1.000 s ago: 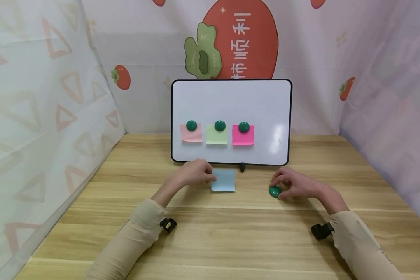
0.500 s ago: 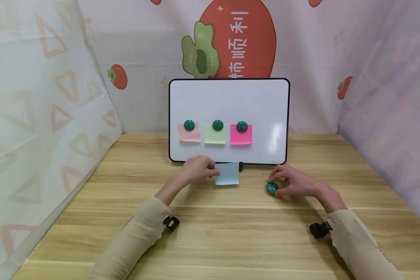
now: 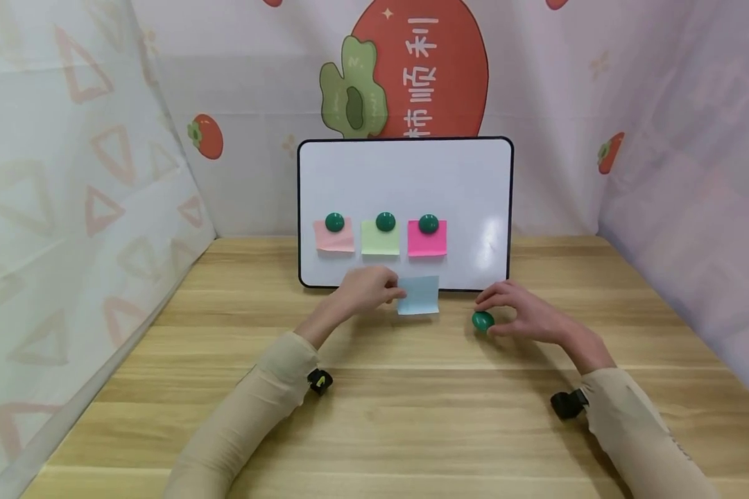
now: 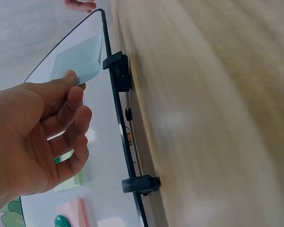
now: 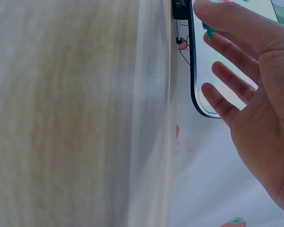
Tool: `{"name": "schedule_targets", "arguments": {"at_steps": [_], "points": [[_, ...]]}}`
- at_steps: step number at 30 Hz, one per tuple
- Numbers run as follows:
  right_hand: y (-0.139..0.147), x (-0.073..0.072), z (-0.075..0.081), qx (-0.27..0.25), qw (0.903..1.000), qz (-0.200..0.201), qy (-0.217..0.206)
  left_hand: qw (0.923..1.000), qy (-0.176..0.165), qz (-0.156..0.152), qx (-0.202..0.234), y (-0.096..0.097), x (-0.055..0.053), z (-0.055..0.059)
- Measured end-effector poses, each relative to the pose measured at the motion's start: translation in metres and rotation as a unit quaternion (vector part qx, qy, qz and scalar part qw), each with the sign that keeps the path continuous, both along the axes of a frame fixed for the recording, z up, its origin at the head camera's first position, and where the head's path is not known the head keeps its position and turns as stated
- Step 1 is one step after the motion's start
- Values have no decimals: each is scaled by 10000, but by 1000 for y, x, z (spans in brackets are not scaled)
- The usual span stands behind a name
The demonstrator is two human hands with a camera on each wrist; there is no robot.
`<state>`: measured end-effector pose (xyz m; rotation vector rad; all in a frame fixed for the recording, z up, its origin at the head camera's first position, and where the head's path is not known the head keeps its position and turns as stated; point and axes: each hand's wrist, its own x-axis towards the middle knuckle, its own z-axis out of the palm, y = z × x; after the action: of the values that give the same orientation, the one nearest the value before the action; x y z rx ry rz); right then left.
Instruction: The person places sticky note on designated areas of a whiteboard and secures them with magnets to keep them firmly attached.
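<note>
Between thumb and fingers my left hand (image 3: 368, 287) pinches a light blue sticky note (image 3: 419, 295) by its left edge, in front of the whiteboard's lower edge. The left wrist view shows the same note (image 4: 78, 59) past the thumb tip. To the right, my right hand (image 3: 530, 315) holds a round green magnet (image 3: 483, 321) between thumb and fingertips, above the table. Only a sliver of that magnet (image 5: 208, 30) shows in the right wrist view. The whiteboard (image 3: 406, 177) bears a light pink note (image 3: 333, 241), a pale green note (image 3: 380, 242) and a bright pink note (image 3: 427, 244), each under a green magnet.
The whiteboard stands upright on black feet (image 4: 141, 184) at the back of the wooden table (image 3: 387, 416). Behind it hangs a curtain (image 3: 256, 83) printed with persimmons. Another patterned curtain (image 3: 69, 208) lines the left side.
My left hand has lifted the blue note off the table and carried it up and right. The right hand has raised the green magnet from the table, slightly upward.
</note>
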<state>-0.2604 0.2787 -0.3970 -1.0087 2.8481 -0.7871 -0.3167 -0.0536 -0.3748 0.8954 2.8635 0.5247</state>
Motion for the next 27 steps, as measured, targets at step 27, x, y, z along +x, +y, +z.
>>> {"name": "schedule_targets", "arguments": {"at_steps": [27], "points": [[5,-3,1,-19,9998,-75,-170,9976,634,270,15,87,-43,61]]}}
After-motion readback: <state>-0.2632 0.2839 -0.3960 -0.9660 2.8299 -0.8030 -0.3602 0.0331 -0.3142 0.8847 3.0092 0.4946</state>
